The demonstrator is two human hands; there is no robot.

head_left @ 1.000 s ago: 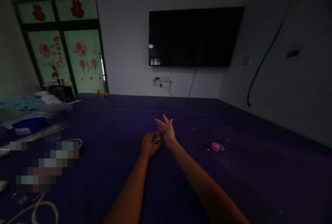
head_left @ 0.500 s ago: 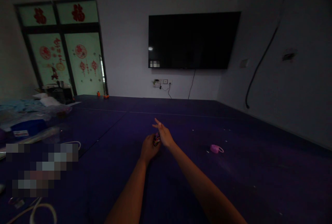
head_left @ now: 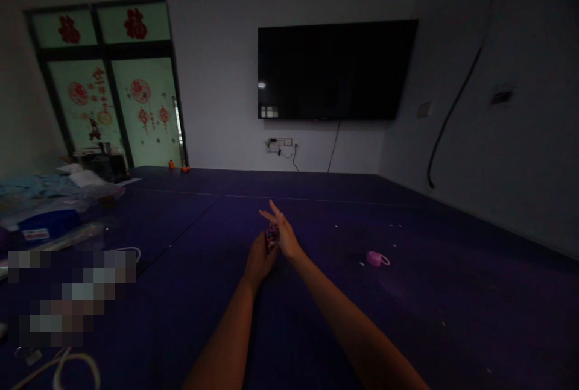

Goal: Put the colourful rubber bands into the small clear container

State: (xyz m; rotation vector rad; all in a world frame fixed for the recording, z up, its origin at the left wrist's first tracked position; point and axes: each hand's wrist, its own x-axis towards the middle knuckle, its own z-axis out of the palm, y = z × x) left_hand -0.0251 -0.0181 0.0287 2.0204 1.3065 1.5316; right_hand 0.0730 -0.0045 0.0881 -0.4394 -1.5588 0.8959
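Both my arms reach forward over a dark purple mat [head_left: 316, 317] in a dim room. My left hand [head_left: 259, 260] is closed around a small multicoloured beaded object [head_left: 271, 235]. Right beside it, my right hand [head_left: 281, 234] touches the same object, pinching it with thumb and one finger while two fingers stick out and up. The object is too dark and small to name exactly. A small pink item with a loop [head_left: 375, 258] lies on the mat to the right of my hands, apart from them.
A black wall TV [head_left: 337, 69] hangs ahead above wall sockets [head_left: 280, 143]. Glass doors with red paper decorations [head_left: 108, 85] stand at the back left. Bags, bedding and a white cable [head_left: 76, 366] lie along the mat's left side.
My right hand went from spread open beside the object to pinching it, with two fingers still out. The camera tilted down slightly, then held.
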